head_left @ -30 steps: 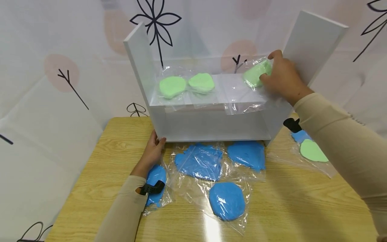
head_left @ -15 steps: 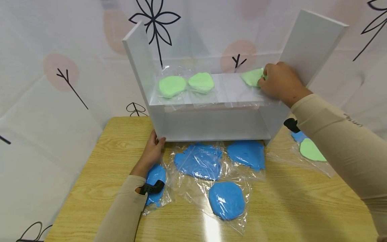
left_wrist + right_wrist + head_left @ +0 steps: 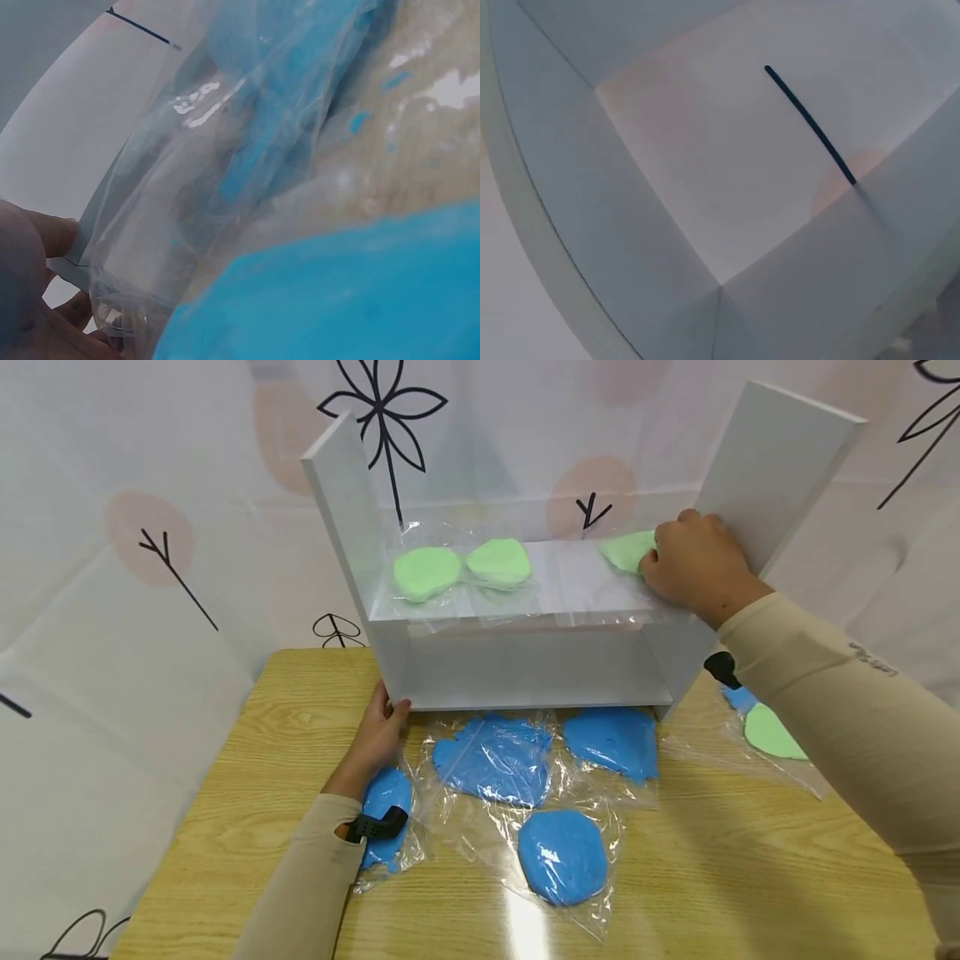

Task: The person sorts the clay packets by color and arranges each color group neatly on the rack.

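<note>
A white shelf unit (image 3: 525,668) stands on the table, its side panels rising above the middle board. With thumb in front and fingers behind, my left hand (image 3: 378,727) grips its lower left corner; the left wrist view shows the thumb (image 3: 56,234) against the panel edge. On the middle board, my right hand (image 3: 697,564) holds a clear bag of green clay (image 3: 628,552) near the right panel, covering its right part. Two more bagged green clay lumps (image 3: 427,573) lie at the left of that board. The right wrist view shows only shelf panels (image 3: 585,195) and backdrop.
Several bags of blue clay (image 3: 562,858) lie on the wooden table (image 3: 247,793) before the shelf, one under my left wrist. Right of the shelf, partly behind my right arm, are bagged green clay (image 3: 772,732) and some blue. A patterned cloth (image 3: 187,460) hangs behind.
My right hand has lowered the green clay bag from a tilted position onto the middle board, then stayed nearly still over it. The left hand keeps its grip on the shelf corner.
</note>
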A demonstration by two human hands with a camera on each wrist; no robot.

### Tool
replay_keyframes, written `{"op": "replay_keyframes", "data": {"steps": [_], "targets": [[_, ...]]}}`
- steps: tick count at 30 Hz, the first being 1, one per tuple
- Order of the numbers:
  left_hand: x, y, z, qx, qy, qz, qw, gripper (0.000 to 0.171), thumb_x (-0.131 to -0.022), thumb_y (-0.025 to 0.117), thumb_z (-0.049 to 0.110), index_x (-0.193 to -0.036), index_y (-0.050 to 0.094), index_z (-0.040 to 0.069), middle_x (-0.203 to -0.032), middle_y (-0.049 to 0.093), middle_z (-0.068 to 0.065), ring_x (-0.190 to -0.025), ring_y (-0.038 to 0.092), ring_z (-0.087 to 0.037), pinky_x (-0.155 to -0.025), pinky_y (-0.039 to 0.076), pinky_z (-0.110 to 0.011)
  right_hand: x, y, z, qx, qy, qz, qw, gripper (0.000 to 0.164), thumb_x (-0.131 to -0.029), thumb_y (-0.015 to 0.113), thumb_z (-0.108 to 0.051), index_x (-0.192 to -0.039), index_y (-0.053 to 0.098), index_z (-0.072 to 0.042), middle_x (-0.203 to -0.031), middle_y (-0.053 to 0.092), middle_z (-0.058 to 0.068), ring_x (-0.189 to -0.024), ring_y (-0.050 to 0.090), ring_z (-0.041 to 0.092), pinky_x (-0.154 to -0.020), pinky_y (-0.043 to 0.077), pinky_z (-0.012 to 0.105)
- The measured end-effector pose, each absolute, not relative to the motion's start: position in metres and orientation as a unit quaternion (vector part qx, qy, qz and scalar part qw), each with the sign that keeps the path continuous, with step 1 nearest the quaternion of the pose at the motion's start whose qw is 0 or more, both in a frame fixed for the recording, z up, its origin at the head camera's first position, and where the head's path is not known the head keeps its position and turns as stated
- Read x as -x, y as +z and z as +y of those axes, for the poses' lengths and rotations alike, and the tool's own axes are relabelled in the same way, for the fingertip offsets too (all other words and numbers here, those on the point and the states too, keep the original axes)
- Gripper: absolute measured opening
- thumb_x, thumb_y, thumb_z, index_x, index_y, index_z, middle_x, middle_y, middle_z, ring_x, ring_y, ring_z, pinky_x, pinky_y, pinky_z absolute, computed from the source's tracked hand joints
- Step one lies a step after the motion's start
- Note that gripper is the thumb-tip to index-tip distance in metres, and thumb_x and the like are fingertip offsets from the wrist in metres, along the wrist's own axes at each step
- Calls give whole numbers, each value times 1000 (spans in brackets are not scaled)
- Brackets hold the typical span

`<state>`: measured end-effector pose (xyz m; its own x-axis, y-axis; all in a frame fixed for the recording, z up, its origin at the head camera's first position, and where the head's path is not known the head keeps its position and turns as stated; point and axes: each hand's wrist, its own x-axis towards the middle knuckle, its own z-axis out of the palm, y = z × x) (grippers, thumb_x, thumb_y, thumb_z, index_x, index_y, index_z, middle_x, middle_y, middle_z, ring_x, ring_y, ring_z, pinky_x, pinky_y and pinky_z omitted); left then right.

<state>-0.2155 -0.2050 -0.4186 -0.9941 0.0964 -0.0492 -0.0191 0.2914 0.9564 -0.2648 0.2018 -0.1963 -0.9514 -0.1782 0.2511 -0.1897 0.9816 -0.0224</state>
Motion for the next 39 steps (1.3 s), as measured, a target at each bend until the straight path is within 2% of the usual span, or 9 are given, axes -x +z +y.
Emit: {"op": "replay_keyframes", "data": {"steps": [3, 5, 11, 16, 23, 27, 30, 33, 39], "targets": [[213, -418, -205, -25, 594, 803, 44, 61, -108, 41, 21, -161, 11, 26, -169, 12, -3, -155, 15, -36, -123, 22, -53, 260, -195, 199, -96, 48, -983, 150, 40, -95, 39, -12, -113, 62, 15, -117, 58, 38, -105, 50, 53, -91, 43, 62], [212, -417, -205, -28, 592, 804, 41, 61, -108, 42, 22, -161, 12, 27, -169, 13, -2, -155, 16, -36, -123, 22, -53, 253, -194, 196, -103, 75, -974, 186, 43, -96, 41, -13, -126, 60, 11, -130, 55, 37, -116, 47, 55, -98, 41, 66], [210, -416, -206, -25, 589, 807, 37, 61, -108, 43, 23, -161, 12, 31, -169, 13, 0, -155, 16, -36, -123, 22, -55, 228, -200, 186, -168, 115, -915, 348, 33, -95, 49, -13, -115, 68, 5, -121, 63, 29, -113, 51, 50, -91, 41, 65], [212, -418, -208, -25, 588, 808, 33, 61, -108, 42, 24, -161, 11, 30, -169, 13, -1, -155, 16, -35, -123, 21, -54, 210, -205, 182, -225, 133, -865, 427, 31, -94, 51, -13, -111, 69, 6, -118, 64, 28, -112, 51, 49, -88, 39, 64], [211, -418, -207, -29, 593, 804, 36, 61, -108, 42, 23, -161, 12, 30, -169, 13, -1, -155, 15, -36, -124, 20, -54, 186, -216, 189, -266, 144, -835, 460, 36, -95, 51, -19, -115, 67, 5, -124, 60, 29, -119, 48, 50, -98, 36, 64], [211, -417, -205, -26, 592, 805, 38, 60, -108, 43, 24, -160, 13, 33, -169, 14, 1, -155, 16, -34, -123, 22, -54, 172, -222, 194, -258, 171, -827, 469, 40, -95, 51, -25, -116, 67, 5, -127, 59, 29, -123, 47, 50, -104, 33, 62], [211, -416, -205, -26, 592, 805, 35, 60, -108, 43, 23, -160, 15, 33, -168, 16, 2, -155, 17, -34, -123, 22, -54, 163, -226, 198, -242, 197, -820, 479, 43, -95, 51, -28, -114, 67, 7, -127, 58, 30, -122, 47, 50, -106, 33, 55], [211, -416, -205, -30, 592, 805, 33, 60, -108, 43, 22, -160, 15, 32, -168, 16, 0, -155, 17, -34, -123, 22, -54, 154, -231, 201, -225, 228, -804, 501, 43, -94, 52, -28, -110, 67, 8, -125, 59, 30, -118, 47, 51, -104, 32, 42], [210, -415, -205, -29, 591, 806, 33, 60, -108, 43, 23, -160, 14, 31, -168, 16, -1, -155, 16, -32, -123, 22, -53, 145, -245, 214, -204, 258, -760, 560, 38, -90, 51, -22, -100, 63, 13, -110, 57, 34, -104, 47, 55, -99, 31, 29]]}}
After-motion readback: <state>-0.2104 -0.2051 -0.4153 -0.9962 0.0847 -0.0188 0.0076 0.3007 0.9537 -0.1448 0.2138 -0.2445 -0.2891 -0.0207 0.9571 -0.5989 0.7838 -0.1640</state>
